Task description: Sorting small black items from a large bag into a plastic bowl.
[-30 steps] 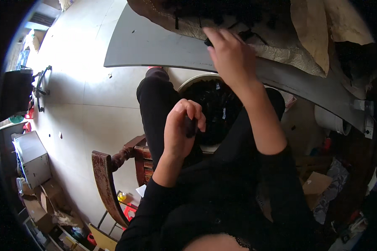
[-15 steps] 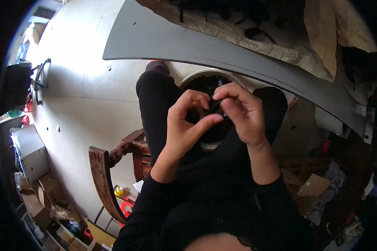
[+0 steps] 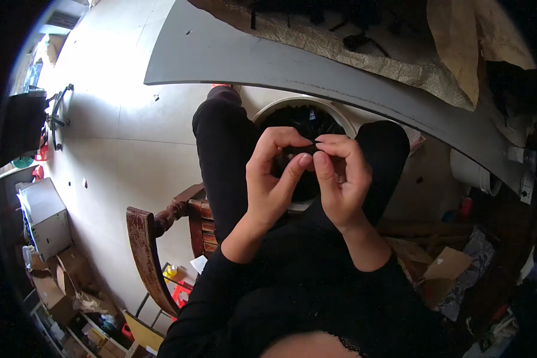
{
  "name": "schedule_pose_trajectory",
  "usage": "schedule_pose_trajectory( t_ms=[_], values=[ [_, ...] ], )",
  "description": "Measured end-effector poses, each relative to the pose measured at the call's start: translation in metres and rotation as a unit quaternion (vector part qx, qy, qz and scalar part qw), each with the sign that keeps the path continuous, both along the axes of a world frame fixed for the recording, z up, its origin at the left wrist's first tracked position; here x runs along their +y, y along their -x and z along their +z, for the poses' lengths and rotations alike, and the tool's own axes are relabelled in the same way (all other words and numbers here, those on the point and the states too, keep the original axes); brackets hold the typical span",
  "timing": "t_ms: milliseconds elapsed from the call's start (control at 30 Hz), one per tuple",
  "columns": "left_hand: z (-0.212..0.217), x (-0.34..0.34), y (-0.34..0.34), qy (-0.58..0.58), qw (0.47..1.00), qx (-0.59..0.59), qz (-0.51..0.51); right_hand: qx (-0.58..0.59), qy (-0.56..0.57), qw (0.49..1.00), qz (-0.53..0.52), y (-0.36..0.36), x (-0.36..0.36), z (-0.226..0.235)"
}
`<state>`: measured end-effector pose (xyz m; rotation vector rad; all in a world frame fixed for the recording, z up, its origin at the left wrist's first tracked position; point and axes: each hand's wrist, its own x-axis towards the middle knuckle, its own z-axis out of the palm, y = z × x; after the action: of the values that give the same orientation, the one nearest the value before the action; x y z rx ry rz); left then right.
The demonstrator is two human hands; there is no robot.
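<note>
My left hand (image 3: 274,179) and my right hand (image 3: 340,179) meet in front of my chest, over my lap. Their fingertips pinch a small thin dark piece (image 3: 312,142) between them; its shape is too small to make out. Right below the hands, between my knees, stands a white bucket (image 3: 280,107) filled with dark small parts. Both my forearms wear black sleeves.
A grey table edge (image 3: 232,59) curves across the top, with a brown cloth (image 3: 364,48) and dark parts on it. I sit on a wooden chair (image 3: 149,238). Boxes and clutter lie at the lower left (image 3: 59,268) and cardboard scraps at the right (image 3: 447,262).
My right hand came back from the tabletop down to my lap and joined the left hand. Both hands now pinch the small dark piece together, a little lower than before.
</note>
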<state>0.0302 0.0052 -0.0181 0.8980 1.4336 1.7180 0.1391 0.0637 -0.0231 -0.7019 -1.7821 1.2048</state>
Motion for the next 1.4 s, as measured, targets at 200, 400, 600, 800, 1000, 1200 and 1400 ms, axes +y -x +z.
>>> schedule_pose_trajectory(
  t_ms=[200, 400, 600, 800, 1000, 1200, 1400],
  values=[
    [-0.009, 0.003, -0.003, -0.019, 1.000, -0.009, -0.018, -0.038, -0.089, 0.995, -0.033, 0.000, -0.002, 0.003],
    [0.000, 0.000, -0.002, 0.020, 0.997, -0.056, -0.046, -0.055, -0.062, 0.996, -0.015, -0.006, -0.002, -0.003],
    [0.003, -0.001, 0.025, 0.076, 0.975, 0.025, -0.209, 0.116, 0.390, 0.906, 0.114, -0.026, 0.027, -0.006],
    [0.004, 0.002, 0.035, 0.003, 0.957, -0.007, -0.290, 0.128, 0.489, 0.845, 0.174, -0.028, 0.033, -0.005],
    [0.006, 0.004, 0.022, -0.001, 0.966, 0.184, -0.179, -0.038, 0.332, 0.932, 0.145, -0.022, 0.023, -0.012],
    [0.003, 0.005, 0.006, 0.049, 0.961, 0.256, -0.089, -0.041, 0.116, 0.989, 0.078, -0.024, 0.009, -0.003],
    [0.001, 0.006, 0.002, -0.023, 0.977, 0.194, -0.085, 0.164, 0.308, 0.937, 0.029, -0.015, -0.002, -0.005]
  ],
)
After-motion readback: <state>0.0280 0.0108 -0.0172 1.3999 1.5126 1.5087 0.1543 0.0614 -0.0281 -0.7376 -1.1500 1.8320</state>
